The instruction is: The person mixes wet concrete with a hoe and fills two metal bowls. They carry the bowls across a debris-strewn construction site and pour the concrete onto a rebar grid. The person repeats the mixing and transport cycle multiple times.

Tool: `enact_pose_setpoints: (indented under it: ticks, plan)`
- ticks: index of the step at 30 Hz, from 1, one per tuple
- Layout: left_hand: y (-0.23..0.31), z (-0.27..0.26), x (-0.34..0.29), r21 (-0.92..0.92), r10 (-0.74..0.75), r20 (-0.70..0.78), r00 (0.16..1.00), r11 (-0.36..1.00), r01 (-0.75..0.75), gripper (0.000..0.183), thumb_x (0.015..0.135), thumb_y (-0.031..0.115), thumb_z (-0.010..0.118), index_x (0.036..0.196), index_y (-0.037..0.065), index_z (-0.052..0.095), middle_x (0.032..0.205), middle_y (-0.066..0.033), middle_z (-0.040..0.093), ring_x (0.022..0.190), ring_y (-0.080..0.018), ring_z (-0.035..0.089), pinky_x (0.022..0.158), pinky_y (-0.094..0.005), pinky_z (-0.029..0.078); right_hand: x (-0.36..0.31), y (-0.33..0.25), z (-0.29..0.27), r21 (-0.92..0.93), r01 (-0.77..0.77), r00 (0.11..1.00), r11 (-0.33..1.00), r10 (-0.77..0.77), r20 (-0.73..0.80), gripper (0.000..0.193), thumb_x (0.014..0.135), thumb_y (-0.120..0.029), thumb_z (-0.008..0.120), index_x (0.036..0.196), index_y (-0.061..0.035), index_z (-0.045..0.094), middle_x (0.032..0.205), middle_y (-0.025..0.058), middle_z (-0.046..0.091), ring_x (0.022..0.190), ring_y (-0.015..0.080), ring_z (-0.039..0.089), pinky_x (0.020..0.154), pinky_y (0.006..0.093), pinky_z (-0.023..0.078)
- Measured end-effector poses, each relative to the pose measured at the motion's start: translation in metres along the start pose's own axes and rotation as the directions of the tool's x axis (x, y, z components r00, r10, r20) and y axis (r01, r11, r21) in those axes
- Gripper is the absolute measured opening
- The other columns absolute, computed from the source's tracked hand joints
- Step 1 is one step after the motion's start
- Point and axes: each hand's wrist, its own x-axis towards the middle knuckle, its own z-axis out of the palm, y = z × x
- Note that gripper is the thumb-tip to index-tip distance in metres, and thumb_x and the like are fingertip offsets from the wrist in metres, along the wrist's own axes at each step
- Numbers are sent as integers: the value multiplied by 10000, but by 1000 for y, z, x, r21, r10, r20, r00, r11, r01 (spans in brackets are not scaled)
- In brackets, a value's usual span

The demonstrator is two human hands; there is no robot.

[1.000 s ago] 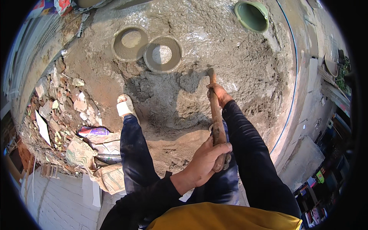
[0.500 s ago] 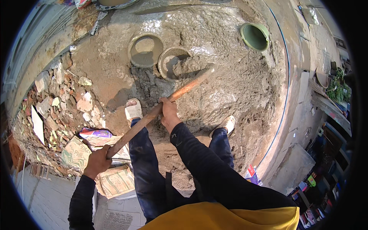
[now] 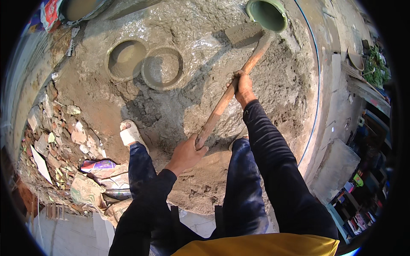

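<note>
I hold a hoe [image 3: 217, 112] by its long wooden handle. My left hand [image 3: 188, 152] is closed round the butt end, in front of my legs. Further up the shaft, my right hand [image 3: 244, 87] grips it too. The mortar-coated blade [image 3: 244, 35] rests on the wet grey mortar [image 3: 205, 81], just below a tilted green bucket [image 3: 268, 16]. Two round mortar pans stand side by side to the left of the shaft: the left pan [image 3: 114, 68] and the right pan [image 3: 147, 77], each with grey mix inside.
Brick rubble [image 3: 64, 128] and paper sacks [image 3: 87, 187] lie to my left. A black tub [image 3: 81, 10] of murky water stands at the far left. Along the right runs a blue hose [image 3: 318, 85]. My sandalled feet [image 3: 130, 134] straddle the mortar's near edge.
The hoe blade has swung from beside the right pan toward the green bucket, up and right. Both hands moved right with it, the left one far across. The pan now shows less mortar inside.
</note>
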Motion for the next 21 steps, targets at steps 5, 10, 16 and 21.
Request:
enact_pose_setpoints:
  ticks: [5, 10, 16, 21]
  plan:
    - [55, 56, 45, -380, -17, -146, 989, 924, -40, 496, 915, 303, 694, 1218, -49, 520, 869, -137, 669, 731, -221, 655, 674, -387, 518, 84, 16, -7, -484, 115, 987, 868, -46, 152, 302, 891, -190, 609, 1016, 70, 520, 778, 164, 613, 623, 302, 650, 526, 427, 568]
    - [65, 87, -49, -764, -239, 167, 957, 582, 278, 235, 940, 210, 672, 1029, 71, 504, 722, 7, 482, 566, -52, 490, 471, -256, 411, 49, 129, -14, -887, 162, 972, 432, 83, 218, 450, 888, -243, 577, 1107, 147, 524, 953, 298, 676, 984, 368, 692, 829, 452, 538]
    - [91, 58, -110, -909, -191, 314, 930, 221, 352, 238, 934, 161, 649, 1068, 95, 464, 778, -9, 516, 610, -105, 535, 516, -278, 447, -26, 159, -24, -701, -244, 857, 670, 487, 168, 396, 876, -189, 626, 1127, 107, 547, 950, 238, 644, 848, 340, 667, 677, 438, 551]
    - [132, 41, -126, -927, -19, 355, 935, -137, 350, 213, 930, 125, 644, 1011, 95, 449, 731, 8, 524, 554, -108, 530, 521, -262, 447, -68, 104, -29, -629, -358, 809, 691, 566, 161, 258, 915, -181, 620, 1068, 15, 550, 753, 131, 584, 611, 267, 589, 577, 431, 508]
